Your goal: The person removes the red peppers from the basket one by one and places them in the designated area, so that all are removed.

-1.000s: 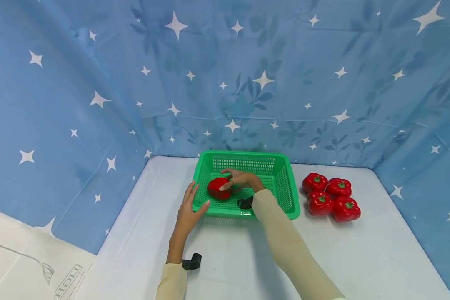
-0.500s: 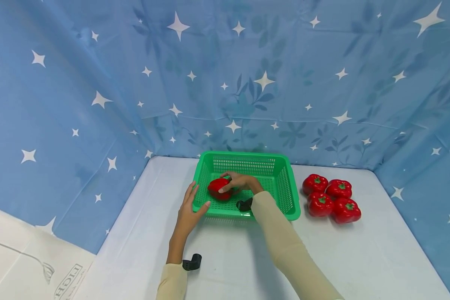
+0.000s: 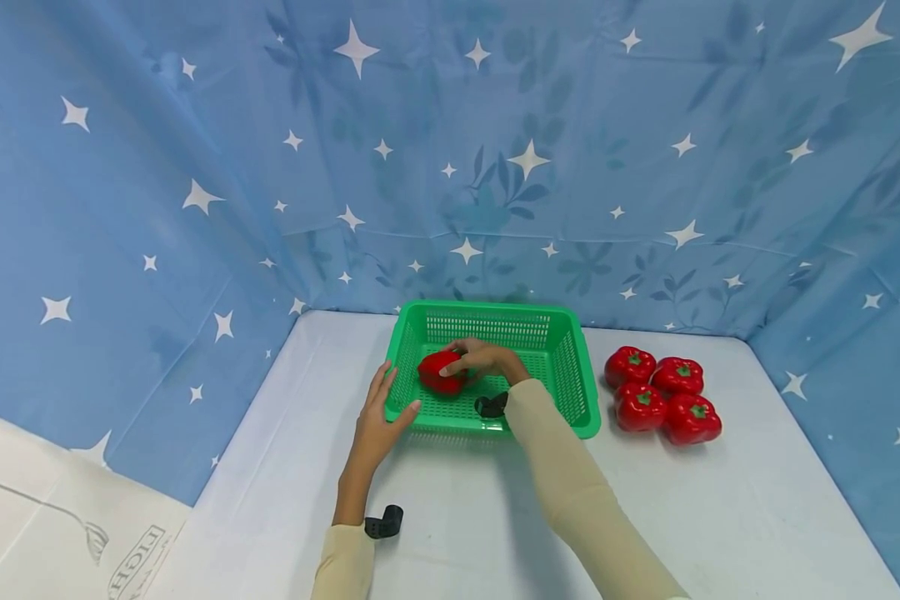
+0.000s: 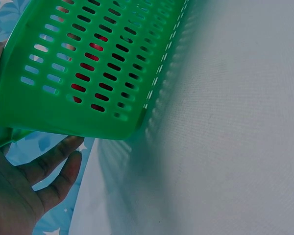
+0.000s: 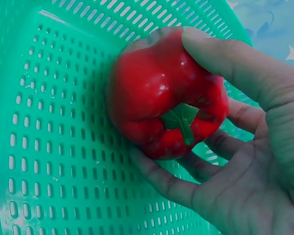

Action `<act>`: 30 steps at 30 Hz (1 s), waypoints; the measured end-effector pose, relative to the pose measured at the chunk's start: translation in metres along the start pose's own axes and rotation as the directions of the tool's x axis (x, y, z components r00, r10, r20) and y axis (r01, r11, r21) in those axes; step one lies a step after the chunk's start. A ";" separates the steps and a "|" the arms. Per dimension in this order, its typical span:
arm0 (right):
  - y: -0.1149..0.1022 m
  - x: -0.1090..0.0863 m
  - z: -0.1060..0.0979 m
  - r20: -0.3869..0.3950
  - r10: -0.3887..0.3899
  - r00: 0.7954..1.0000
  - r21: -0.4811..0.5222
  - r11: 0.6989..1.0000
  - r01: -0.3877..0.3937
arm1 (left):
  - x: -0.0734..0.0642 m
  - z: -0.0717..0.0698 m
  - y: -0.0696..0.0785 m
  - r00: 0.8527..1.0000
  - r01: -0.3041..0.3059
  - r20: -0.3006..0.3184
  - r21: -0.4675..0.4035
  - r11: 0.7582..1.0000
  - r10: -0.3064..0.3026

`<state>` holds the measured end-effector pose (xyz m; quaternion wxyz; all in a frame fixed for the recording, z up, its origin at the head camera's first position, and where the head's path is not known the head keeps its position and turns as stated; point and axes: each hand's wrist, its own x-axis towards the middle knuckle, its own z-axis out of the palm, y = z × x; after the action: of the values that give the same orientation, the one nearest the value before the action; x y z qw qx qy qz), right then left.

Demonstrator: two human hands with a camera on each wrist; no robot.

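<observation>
A green plastic basket (image 3: 487, 308) with slotted walls stands on the white table. Inside it, toward the left, my right hand (image 3: 480, 358) grips a red bell pepper (image 5: 152, 93), its thumb on one side and the fingers curled round the other. The pepper's green stem faces the right wrist camera. Whether it touches the basket floor I cannot tell. At the basket's front left corner, my left hand (image 3: 375, 425) has its fingers spread along the left side and its thumb near the front rim. In the left wrist view, two loosely extended fingers (image 4: 59, 159) show beside the corner.
Several red bell peppers (image 3: 641, 407) sit close together on the table (image 3: 780, 500), right of the basket. A blue star-patterned curtain (image 3: 450, 167) hangs behind and along both sides. A printed white surface (image 3: 60, 517) lies at the lower left.
The pepper in my right hand has shifted slightly to the right and tilted a little inside the basket. My left hand stays at the front left corner.
</observation>
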<state>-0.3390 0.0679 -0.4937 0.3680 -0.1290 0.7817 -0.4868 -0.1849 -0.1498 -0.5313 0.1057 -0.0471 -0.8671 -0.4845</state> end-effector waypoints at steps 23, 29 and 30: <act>0.005 -0.010 -0.009 -0.086 -0.043 0.995 0.048 0.998 0.047 | -0.001 0.001 0.001 1.000 -0.013 -0.013 0.002 1.000 0.013; 0.007 -0.010 -0.012 -0.114 -0.022 0.993 0.074 0.997 0.030 | -0.001 0.001 0.001 1.000 -0.001 -0.011 0.008 1.000 0.001; 0.007 -0.010 -0.012 -0.118 -0.022 0.993 0.075 0.997 0.031 | -0.001 0.001 0.001 1.000 -0.001 -0.010 0.007 1.000 0.001</act>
<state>-0.3393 0.0852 -0.4919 0.3198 -0.0966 0.7807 -0.5281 -0.1837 -0.1484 -0.5312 0.1103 -0.0446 -0.8683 -0.4816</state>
